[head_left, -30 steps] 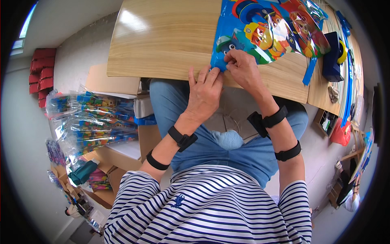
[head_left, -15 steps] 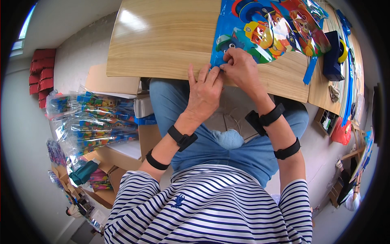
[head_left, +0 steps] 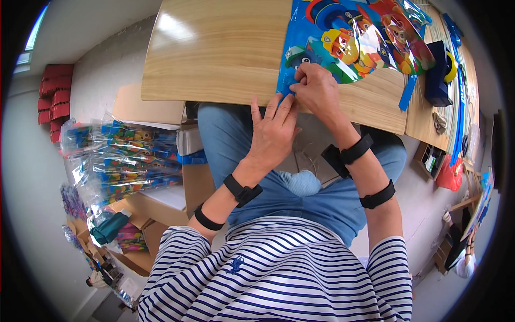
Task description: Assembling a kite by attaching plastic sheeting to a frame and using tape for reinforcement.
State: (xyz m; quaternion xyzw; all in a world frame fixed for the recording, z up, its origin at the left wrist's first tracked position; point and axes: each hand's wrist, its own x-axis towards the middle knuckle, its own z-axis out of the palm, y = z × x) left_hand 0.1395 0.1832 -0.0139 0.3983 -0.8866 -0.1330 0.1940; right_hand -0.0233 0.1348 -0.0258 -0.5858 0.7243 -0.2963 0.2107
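A glossy plastic sheet (head_left: 348, 48) with a bright print of cartoon dogs on blue lies on the wooden table (head_left: 220, 53). Its blue near corner reaches down toward the table's front edge. Above that corner my right hand (head_left: 320, 94) is closed, with thumb and forefinger pinched on it. Beside it, my left hand (head_left: 271, 131) has its fingers stretched out and slightly apart over the table edge, their tips touching the corner. What lies exactly under the fingertips is hidden. A blue strip (head_left: 409, 92) hangs from the sheet's right side.
A dark blue tape dispenser (head_left: 439, 75) with a yellow roll stands right of the sheet. Long strips (head_left: 464, 102) lie beyond it. At my left, clear-wrapped printed sheets (head_left: 134, 155) are piled over a cardboard box (head_left: 198, 185). A red bag (head_left: 450, 174) hangs at the right.
My left hand has slid slightly right and nearer to me, and its fingers lie a little lower at the corner. My right hand keeps its pinch, almost unmoved.
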